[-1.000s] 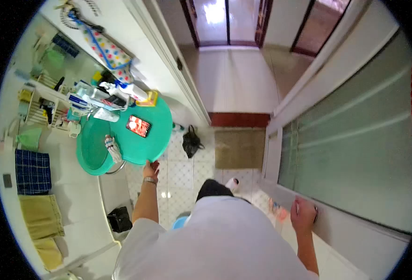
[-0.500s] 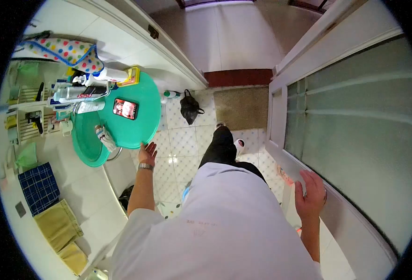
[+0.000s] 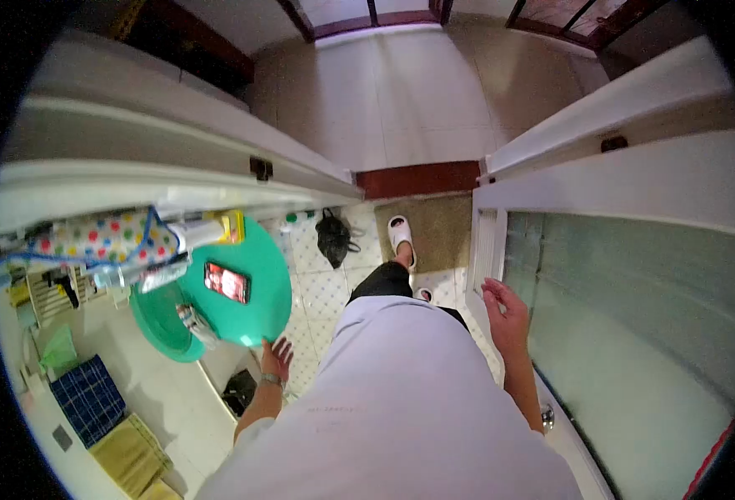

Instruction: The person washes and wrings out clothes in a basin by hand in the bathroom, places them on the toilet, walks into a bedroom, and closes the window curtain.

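Observation:
My left hand (image 3: 276,362), with a metal-banded watch (image 3: 272,379) on its wrist, hangs open at the near edge of a round green plastic basin or lid (image 3: 269,258). Nothing is in its fingers; contact with the rim is unclear. A phone with a lit screen (image 3: 227,282) lies on the green surface, close to a crumpled tube (image 3: 197,325). On the other side, my right hand (image 3: 507,318) is raised with fingers loosely extended and holds nothing. It is in front of the frosted-glass door (image 3: 626,333); whether it touches the frame cannot be made out.
A reddish threshold (image 3: 417,178) crosses the doorway ahead, with a brown mat (image 3: 444,229) before it. My foot in a white slipper (image 3: 400,237) is on the mat. A black bag (image 3: 332,239) sits on the tiles. A polka-dot cloth (image 3: 101,237) and towels (image 3: 88,400) hang left.
My body has moved forward toward the doorway, and one slippered foot is now on the mat. My right hand has shifted forward along the door. The left hand stays near the green rim.

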A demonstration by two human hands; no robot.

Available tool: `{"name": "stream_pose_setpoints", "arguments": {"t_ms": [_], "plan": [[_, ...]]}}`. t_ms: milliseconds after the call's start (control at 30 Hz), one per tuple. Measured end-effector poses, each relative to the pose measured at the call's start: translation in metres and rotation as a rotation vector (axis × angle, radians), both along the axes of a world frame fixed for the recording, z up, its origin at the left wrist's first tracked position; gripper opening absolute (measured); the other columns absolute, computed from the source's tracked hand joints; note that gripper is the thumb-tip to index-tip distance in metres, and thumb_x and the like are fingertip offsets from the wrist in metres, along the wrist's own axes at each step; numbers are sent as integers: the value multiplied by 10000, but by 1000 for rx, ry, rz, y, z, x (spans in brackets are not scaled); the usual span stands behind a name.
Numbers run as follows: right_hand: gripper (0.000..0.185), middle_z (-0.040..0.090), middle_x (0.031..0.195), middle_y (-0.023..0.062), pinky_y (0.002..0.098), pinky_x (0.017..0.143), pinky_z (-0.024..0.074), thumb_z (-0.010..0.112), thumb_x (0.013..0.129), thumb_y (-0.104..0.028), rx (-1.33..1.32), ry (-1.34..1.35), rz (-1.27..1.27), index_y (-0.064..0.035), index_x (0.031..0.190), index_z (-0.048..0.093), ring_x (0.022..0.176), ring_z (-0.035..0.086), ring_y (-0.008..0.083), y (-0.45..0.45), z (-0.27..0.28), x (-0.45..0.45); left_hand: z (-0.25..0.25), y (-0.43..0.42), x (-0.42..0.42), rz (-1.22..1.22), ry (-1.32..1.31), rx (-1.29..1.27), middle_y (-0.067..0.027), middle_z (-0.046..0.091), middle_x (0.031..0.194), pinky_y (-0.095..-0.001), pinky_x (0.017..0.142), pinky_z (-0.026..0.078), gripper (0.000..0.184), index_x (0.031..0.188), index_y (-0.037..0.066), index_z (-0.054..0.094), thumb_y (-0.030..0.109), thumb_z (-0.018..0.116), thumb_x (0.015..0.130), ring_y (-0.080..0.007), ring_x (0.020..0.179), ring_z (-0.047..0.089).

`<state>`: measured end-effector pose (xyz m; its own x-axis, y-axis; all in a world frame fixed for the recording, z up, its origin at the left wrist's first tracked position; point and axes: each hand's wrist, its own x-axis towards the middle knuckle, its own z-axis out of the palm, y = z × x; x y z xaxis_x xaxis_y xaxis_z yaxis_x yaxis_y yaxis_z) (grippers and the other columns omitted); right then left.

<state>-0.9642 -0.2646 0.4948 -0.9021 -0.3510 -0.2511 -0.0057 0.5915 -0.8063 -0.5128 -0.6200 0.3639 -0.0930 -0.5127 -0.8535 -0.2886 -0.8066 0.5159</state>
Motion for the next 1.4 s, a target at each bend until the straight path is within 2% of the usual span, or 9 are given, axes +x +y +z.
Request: {"name": "stream_pose_setpoints", "arguments": {"t_ms": [100, 267, 500, 633, 800, 900, 1033, 1167, 1400], "plan": [[251, 702, 988, 114, 284, 801, 509, 613, 926, -151, -74, -113, -120, 6, 1118, 652, 895, 653, 143, -27, -37, -37, 9, -15, -1, -52, -39, 149, -96, 336, 1515, -453, 1117, 339, 783, 1517, 143, 218, 636, 406, 938, -304, 1359, 375], [290, 707, 956, 128, 307, 787, 515, 625, 917, -224, 106, -166, 4, -24, 1125, 657, 871, 668, 185, -58, -77, -87, -45, -31, 42, -121, 58, 325, -16, 280, 1545, -460, 1053, 427, 797, 1513, 214, 259, 656, 487, 891, -279, 1360, 376], [350, 690, 1034, 163, 411, 855, 511, 589, 887, -333, 241, -151, 371, -83, 1120, 666, 963, 656, 338, -144, -107, -192, -67, -60, -148, -497, -213, 196, -40, 310, 1523, -467, 1043, 428, 763, 1500, 209, 287, 625, 500, 897, -285, 1334, 401], [348, 682, 1056, 172, 430, 871, 506, 551, 905, -349, 393, -143, 578, -103, 1122, 665, 1012, 644, 345, -214, -111, -269, -81, -97, -291, -636, -222, 85, -54, 328, 1511, -471, 1038, 428, 743, 1492, 206, 304, 608, 507, 900, -289, 1320, 415], [399, 682, 1063, 175, 429, 881, 506, 532, 930, -395, 192, -115, 697, -99, 1173, 644, 982, 654, 351, -268, -127, -373, -79, -127, -432, -762, -222, -12, -71, 349, 1496, -476, 1031, 429, 720, 1482, 202, 324, 586, 516, 904, -294, 1301, 433], [383, 692, 1049, 162, 409, 862, 519, 571, 929, -381, 3, 111, 650, -80, 1149, 663, 962, 666, 342, -305, -79, -439, -64, -132, -480, -796, -227, -40, -81, 362, 1487, -480, 1027, 429, 705, 1476, 200, 336, 573, 521, 906, -296, 1290, 444], [244, 673, 1110, 154, 388, 877, 521, 642, 910, -180, -479, 545, 447, -79, 1130, 665, 1015, 656, 288, -345, 113, -545, -47, -140, -528, -860, -221, -71, -95, 379, 1474, -484, 1021, 429, 686, 1468, 197, 353, 555, 528, 909, -300, 1276, 458], [416, 570, 1298, 157, 430, 956, 480, 527, 964, -371, -906, 836, 409, -86, 1264, 556, 1188, 549, 276, -303, 340, -587, -28, -137, -551, -922, -200, -123, -109, 396, 1462, -488, 1016, 430, 667, 1460, 194, 369, 537, 535, 912, -304, 1261, 473], [410, 568, 1301, 157, 429, 964, 472, 536, 956, -352, -1081, 1229, 565, -83, 1266, 556, 1191, 546, 279, -275, 384, -613, -14, -151, -600, -997, -212, -115, -133, 426, 1441, -495, 1006, 430, 634, 1446, 189, 398, 507, 548, 918, -310, 1235, 498]]}}
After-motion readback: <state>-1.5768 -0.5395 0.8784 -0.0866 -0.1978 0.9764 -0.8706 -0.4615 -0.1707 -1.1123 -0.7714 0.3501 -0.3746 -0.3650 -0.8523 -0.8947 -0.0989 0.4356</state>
